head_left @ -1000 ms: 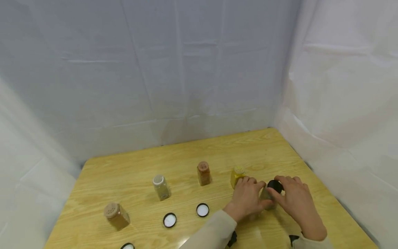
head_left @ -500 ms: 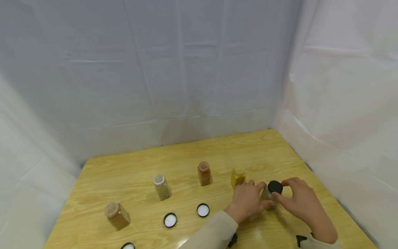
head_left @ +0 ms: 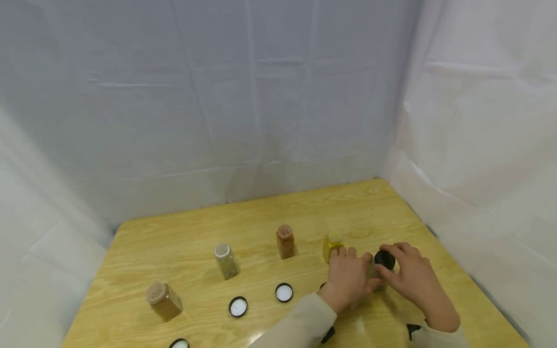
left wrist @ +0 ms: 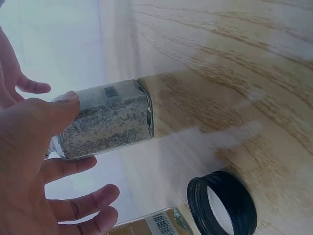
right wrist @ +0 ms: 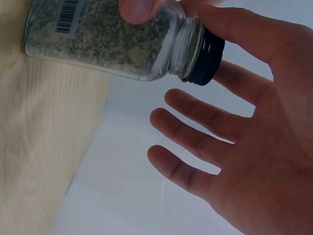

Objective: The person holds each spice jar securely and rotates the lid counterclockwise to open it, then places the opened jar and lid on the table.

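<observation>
A clear glass spice jar (left wrist: 110, 122) with dried, flaky green-grey contents stands on the table, with a barcode on its side. My left hand (head_left: 348, 278) holds its body between thumb and index finger, the other fingers spread loosely. On the jar's neck sits a black screw cap (right wrist: 208, 58). My right hand (head_left: 413, 280) pinches that cap between thumb and index finger, while its remaining fingers (right wrist: 195, 139) extend away from the glass. Just left of my left hand is a jar of yellow spice (head_left: 332, 249) with a perforated top, partly covered by the fingers in the head view.
Left along the wooden table (head_left: 196, 232) stand a red-brown spice jar (head_left: 285, 241), a pale one (head_left: 226, 262) and a brown one (head_left: 164, 302), all with shaker tops. Black lids (head_left: 284, 293) lie white side up before them; another lid (left wrist: 222, 203) is near my left hand. White sheeting (head_left: 261, 96) surrounds the table.
My right hand moved slightly right with its fingers loosened half a second ago, then came back onto the cap. My left hand has stayed on the jar.
</observation>
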Motion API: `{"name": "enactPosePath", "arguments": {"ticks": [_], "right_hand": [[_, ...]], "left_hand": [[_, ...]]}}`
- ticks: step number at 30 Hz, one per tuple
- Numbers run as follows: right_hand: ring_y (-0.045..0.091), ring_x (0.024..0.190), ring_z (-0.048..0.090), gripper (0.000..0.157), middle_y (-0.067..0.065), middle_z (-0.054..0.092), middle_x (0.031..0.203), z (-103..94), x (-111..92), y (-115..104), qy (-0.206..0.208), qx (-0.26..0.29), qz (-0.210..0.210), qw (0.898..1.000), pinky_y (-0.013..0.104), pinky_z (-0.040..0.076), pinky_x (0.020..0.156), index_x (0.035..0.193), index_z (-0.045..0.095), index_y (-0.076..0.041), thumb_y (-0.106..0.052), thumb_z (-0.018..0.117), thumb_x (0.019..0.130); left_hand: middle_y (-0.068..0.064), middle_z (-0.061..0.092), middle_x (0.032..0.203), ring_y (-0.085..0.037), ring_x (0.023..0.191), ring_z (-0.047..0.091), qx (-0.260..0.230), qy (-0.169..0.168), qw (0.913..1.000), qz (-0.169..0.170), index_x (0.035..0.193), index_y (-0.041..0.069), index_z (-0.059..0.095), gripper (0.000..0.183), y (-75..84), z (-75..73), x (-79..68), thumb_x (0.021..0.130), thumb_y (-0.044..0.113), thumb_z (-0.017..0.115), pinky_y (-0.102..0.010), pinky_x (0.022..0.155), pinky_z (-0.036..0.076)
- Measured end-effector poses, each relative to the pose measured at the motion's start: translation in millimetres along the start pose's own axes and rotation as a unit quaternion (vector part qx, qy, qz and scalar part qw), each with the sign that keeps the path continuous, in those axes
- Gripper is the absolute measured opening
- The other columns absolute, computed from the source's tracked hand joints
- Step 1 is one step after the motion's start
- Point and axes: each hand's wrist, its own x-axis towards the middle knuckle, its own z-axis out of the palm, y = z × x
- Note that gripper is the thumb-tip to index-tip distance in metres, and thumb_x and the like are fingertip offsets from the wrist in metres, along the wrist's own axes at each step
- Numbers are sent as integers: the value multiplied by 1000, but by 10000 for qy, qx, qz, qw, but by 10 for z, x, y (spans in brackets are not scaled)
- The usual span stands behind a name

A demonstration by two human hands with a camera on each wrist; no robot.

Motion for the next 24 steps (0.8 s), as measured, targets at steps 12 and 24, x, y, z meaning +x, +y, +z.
{"name": "enactPosePath", "arguments": {"ticks": [12, 24], "right_hand": [[58, 120, 59, 52, 32, 62, 133, -145, -45, 82, -630, 396, 660, 9950, 73, 48, 91, 124, 67, 4, -34, 82, 92], [47, 103, 67, 41, 27, 68, 122, 6, -4, -68, -185, 227, 211, 9993, 67, 53, 78, 124, 71, -2, -26, 82, 93]], "left_hand": [[8, 68, 103, -14, 101, 57, 138, 106, 9998, -16, 130, 47, 67, 64, 12, -27, -13, 87, 90, 47, -36, 85, 39], [7, 64, 117, -17, 115, 54, 361, 317, 9984, 314, 133, 52, 66, 55, 18, -2, -17, 91, 85, 52, -38, 94, 40]]}}
